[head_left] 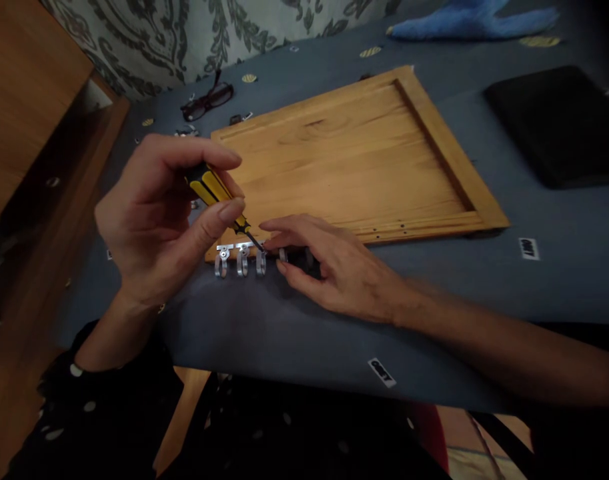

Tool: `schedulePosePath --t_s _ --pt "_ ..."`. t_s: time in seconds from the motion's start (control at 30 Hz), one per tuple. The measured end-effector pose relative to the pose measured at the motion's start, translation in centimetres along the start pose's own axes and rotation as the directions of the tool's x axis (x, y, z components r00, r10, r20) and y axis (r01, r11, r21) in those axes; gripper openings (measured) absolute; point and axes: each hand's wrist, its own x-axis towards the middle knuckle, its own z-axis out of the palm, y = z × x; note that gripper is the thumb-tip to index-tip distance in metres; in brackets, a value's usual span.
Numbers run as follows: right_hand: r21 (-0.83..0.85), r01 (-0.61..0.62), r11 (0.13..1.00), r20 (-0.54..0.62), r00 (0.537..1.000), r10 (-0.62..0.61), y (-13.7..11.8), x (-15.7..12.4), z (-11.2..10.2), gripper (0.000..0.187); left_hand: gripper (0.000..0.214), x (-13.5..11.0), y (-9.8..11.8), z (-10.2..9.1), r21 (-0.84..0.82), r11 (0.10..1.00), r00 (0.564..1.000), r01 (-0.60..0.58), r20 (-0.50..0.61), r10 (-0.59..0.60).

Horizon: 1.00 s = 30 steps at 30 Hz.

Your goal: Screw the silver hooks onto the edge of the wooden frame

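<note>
My left hand (pixel 157 217) is closed around a yellow and black screwdriver (pixel 215 195), whose tip points down at a silver hook rail (pixel 241 257). The rail lies along the near edge of a wooden panel (pixel 349 160) and its hooks hang over the grey cloth. My right hand (pixel 329 267) rests on the rail beside the screwdriver tip, fingers pinched together on the metal and covering its right part.
The panel lies on a grey cloth (pixel 284 333) over a table. Dark-framed glasses (pixel 207 100) lie at the back left, a black flat case (pixel 559 123) at the right, a blue fuzzy thing (pixel 464 20) at the far edge. Wooden furniture (pixel 29 100) stands left.
</note>
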Motion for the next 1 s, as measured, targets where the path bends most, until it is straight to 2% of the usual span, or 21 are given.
schedulePosePath --t_s 0.13,0.27,0.33,0.4,0.5,0.67,0.83,1.0 --pt "-0.009 0.007 1.000 -0.008 1.000 -0.007 0.0 0.0 0.0 0.044 0.015 -0.2 0.8 1.5 -0.247 0.961 0.992 0.126 0.045 -0.119" --pt "-0.011 0.024 1.000 -0.017 1.000 -0.025 0.1 0.0 0.0 0.044 0.003 -0.3 2.1 3.6 -0.505 0.833 0.955 0.226 -0.054 -0.291" --pt "-0.011 0.033 0.999 -0.026 0.999 -0.033 0.1 0.0 0.0 0.045 0.009 -0.2 2.5 4.3 -0.565 0.785 0.927 0.255 -0.089 -0.364" --pt "-0.011 0.036 0.999 -0.035 0.999 -0.037 0.2 0.0 0.1 0.045 0.022 0.1 2.6 4.6 -0.584 0.766 0.907 0.270 -0.112 -0.405" --pt "-0.008 0.035 0.999 -0.039 0.999 -0.035 0.3 0.0 0.1 0.044 0.043 0.7 2.6 4.9 -0.595 0.754 0.900 0.278 -0.113 -0.420" --pt "-0.001 0.043 0.999 -0.030 0.999 -0.043 0.4 0.1 0.1 0.043 0.059 1.5 2.8 5.3 -0.648 0.681 0.859 0.340 -0.081 -0.505" --pt "-0.002 0.039 0.999 -0.026 0.999 -0.039 0.4 0.0 0.1 0.044 0.058 1.6 2.2 5.5 -0.690 0.660 0.892 0.297 -0.046 -0.449" --pt "-0.004 0.026 1.000 -0.011 1.000 -0.026 0.4 -0.1 0.0 0.044 0.068 1.9 1.8 5.6 -0.641 0.718 0.919 0.272 -0.049 -0.392"
